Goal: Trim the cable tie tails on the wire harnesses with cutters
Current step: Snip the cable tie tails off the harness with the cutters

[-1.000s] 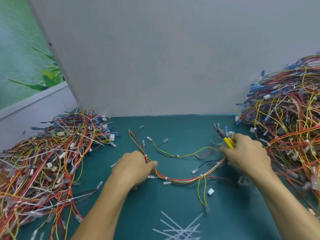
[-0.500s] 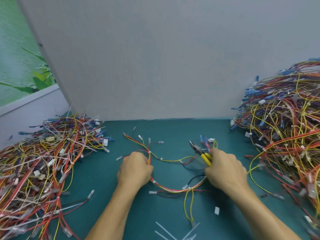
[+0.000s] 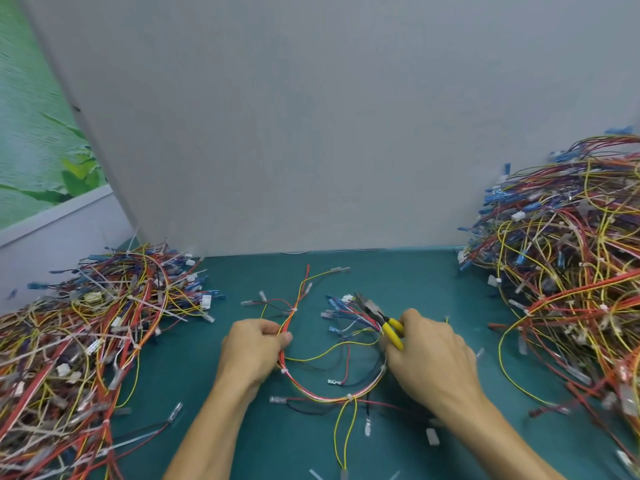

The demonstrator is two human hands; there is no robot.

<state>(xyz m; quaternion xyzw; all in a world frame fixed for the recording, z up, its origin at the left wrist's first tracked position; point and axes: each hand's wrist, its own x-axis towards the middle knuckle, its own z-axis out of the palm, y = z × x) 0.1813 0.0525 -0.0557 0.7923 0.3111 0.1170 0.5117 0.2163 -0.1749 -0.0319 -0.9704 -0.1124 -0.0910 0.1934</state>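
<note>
One wire harness (image 3: 322, 396) of red, yellow and white wires curves in a U on the green mat (image 3: 433, 289) between my hands. White cable ties (image 3: 350, 397) bind it at several spots. My left hand (image 3: 252, 351) grips the harness's left branch between thumb and fingers. My right hand (image 3: 429, 358) holds yellow-handled cutters (image 3: 384, 322) together with the harness's right end, where blue terminals fan out. The cutter jaws point up and left, slightly apart, with nothing between them.
A large tangle of harnesses (image 3: 79, 348) fills the left side, and a taller heap (image 3: 568, 292) fills the right. Loose white cut tie tails (image 3: 429, 436) lie on the mat near my forearms. A grey partition wall (image 3: 311, 133) closes the back.
Both hands have drawn closer together toward the middle of the mat, bending the harness from a shallow arc into a tight U. The cutters stayed in my right hand.
</note>
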